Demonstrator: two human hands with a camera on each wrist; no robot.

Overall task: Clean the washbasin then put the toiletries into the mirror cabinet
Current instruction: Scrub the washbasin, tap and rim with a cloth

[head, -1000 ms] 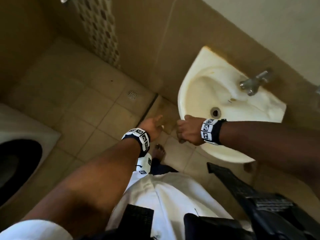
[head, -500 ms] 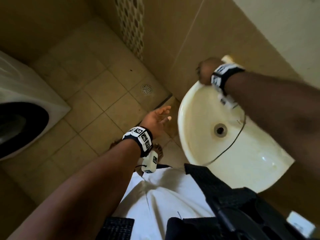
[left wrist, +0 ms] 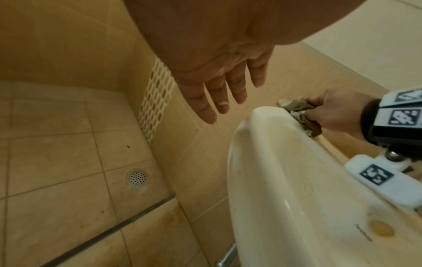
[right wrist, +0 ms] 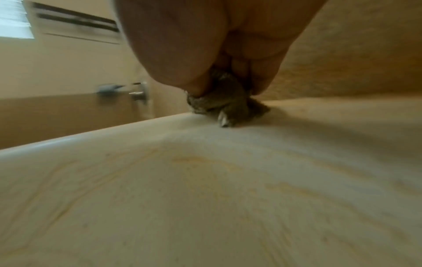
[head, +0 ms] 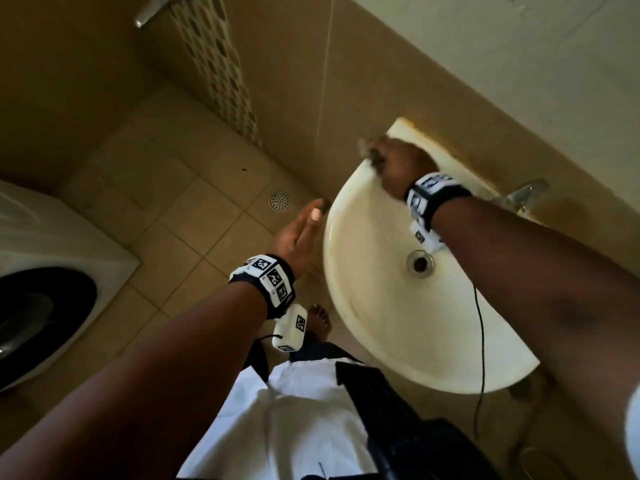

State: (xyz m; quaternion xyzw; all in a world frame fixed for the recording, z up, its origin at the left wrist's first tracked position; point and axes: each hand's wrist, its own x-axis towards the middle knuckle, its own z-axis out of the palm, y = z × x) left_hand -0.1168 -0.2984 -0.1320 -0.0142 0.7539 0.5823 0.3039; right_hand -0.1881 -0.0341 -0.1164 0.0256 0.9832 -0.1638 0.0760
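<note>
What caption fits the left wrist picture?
Right hand scrubs washbasin rim with a rag; left hand open.

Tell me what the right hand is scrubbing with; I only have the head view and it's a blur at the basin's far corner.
Observer: A crumpled brown rag, gripped by the right hand, per the left wrist view.
Operator: Is it actually on the basin?
Observer: Yes. The right wrist view shows the rag pressed on the basin rim near the wall.
Operator: Is the left hand holding anything underneath?
Observer: No. The left hand is empty, fingers straight, in the air beside the basin.
</note>
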